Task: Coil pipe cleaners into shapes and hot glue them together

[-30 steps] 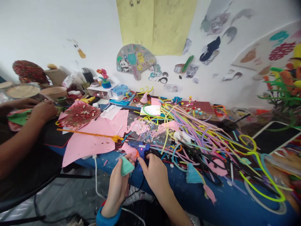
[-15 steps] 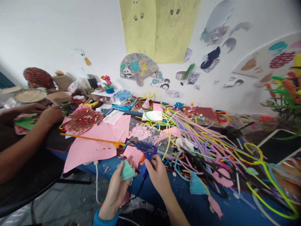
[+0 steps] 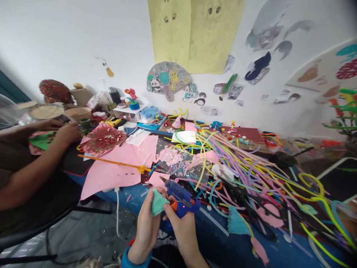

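Observation:
My left hand (image 3: 146, 227) is closed round a small mint-green cone (image 3: 157, 201) made of wound pipe cleaner, held just off the table's front edge. In my right hand (image 3: 182, 230) is a blue hot glue gun (image 3: 180, 196) with an orange trigger, gripped by its handle. The gun's nozzle points up and left, close beside the cone's tip. A white cord (image 3: 118, 210) hangs from the table edge to the left of my hands.
A blue table (image 3: 220, 238) carries pink paper sheets (image 3: 117, 163), a heap of coloured pipe cleaners (image 3: 240, 160), black scissors (image 3: 251, 212) and a teal tassel (image 3: 235, 221). Another person's arm (image 3: 36, 163) rests at the left by bowls (image 3: 76, 113).
My right hand has lifted the glue gun off the table and brought it toward me, next to the cone. The left hand has kept hold of the cone.

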### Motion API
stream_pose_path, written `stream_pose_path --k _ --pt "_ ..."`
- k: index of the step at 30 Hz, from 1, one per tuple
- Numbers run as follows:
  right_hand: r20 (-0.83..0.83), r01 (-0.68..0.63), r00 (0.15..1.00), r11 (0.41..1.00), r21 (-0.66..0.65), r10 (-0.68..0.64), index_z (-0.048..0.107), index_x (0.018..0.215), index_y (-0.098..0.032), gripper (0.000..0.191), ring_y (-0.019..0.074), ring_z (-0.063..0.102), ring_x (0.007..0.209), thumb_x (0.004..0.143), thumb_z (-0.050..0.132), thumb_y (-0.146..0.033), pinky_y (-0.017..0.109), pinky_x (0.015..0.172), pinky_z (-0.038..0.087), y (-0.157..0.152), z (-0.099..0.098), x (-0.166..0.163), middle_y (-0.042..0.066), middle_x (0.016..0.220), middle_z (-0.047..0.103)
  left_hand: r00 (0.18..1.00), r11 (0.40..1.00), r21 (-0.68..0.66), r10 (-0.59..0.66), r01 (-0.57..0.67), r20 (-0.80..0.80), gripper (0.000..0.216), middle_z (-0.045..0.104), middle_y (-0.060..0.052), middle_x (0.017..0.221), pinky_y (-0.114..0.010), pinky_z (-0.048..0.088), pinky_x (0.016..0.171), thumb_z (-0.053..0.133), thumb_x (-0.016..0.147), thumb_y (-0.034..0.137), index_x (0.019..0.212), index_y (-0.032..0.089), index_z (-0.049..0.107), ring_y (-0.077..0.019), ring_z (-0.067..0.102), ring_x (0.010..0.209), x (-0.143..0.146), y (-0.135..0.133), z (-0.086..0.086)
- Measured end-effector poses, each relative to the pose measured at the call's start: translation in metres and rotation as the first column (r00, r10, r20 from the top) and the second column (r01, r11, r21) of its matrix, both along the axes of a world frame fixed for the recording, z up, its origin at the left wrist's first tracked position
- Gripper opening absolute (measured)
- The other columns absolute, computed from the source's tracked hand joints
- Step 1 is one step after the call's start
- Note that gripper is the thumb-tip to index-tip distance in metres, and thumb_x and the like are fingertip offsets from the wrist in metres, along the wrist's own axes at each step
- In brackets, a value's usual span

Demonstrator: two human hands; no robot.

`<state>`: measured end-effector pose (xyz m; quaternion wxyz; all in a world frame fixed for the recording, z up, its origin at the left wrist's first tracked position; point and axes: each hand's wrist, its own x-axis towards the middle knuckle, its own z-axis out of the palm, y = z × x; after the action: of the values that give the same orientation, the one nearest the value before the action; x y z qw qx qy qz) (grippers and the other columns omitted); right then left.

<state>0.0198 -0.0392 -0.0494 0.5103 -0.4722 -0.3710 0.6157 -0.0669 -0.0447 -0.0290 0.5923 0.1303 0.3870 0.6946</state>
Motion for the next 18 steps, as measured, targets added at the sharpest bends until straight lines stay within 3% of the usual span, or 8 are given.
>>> stream_pose_path --k 3,7,12,18 --pt "-0.087 -0.014 0.996 1.0 -0.024 0.012 0.067 0.079 -0.015 0.03 0.0153 0.061 0.055 0.068 0.076 -0.041 0.027 0.063 0.053 0.0 0.003 0.003 0.0 0.06 0.065 0.997 0.997 0.016 -0.082 0.081 0.008 0.023 0.062 -0.002 0.078 -0.019 0.043 0.046 0.064 0.083 0.037 0.087 0.015 0.067 -0.0129 0.058 0.062 0.0 -0.003 -0.001" --pt "-0.177 -0.011 0.984 0.999 -0.04 0.003 0.067 0.078 -0.015 0.028 0.0141 0.06 0.056 0.071 0.076 -0.04 0.026 0.059 0.051 -0.001 0.004 0.01 0.0 0.061 0.065 0.996 0.995 -0.045 -0.089 0.088 -0.02 0.03 0.069 -0.007 0.082 -0.027 0.051 0.058 0.073 0.075 0.038 0.09 0.012 0.072 -0.0201 0.064 0.07 -0.007 -0.009 -0.005" --pt "-0.196 -0.005 0.981 0.998 -0.064 -0.007 0.066 0.081 -0.015 0.029 0.015 0.062 0.058 0.068 0.079 -0.037 0.027 0.06 0.052 -0.004 -0.001 0.014 0.001 0.067 0.067 0.982 0.992 -0.03 -0.128 0.125 -0.142 0.036 0.072 -0.008 0.08 -0.033 0.055 0.069 0.084 0.063 0.038 0.087 0.012 0.073 -0.0249 0.069 0.074 -0.014 -0.013 -0.01" --pt "-0.169 0.041 0.984 0.996 -0.074 -0.053 0.067 0.085 -0.017 0.03 0.0164 0.065 0.064 0.067 0.079 -0.038 0.028 0.065 0.054 -0.005 -0.005 0.015 0.002 0.076 0.071 0.989 0.992 0.039 -0.12 0.123 -0.086 0.038 0.072 -0.007 0.082 -0.034 0.057 0.073 0.085 0.061 0.04 0.084 0.014 0.073 -0.0235 0.07 0.076 -0.014 -0.008 -0.014"
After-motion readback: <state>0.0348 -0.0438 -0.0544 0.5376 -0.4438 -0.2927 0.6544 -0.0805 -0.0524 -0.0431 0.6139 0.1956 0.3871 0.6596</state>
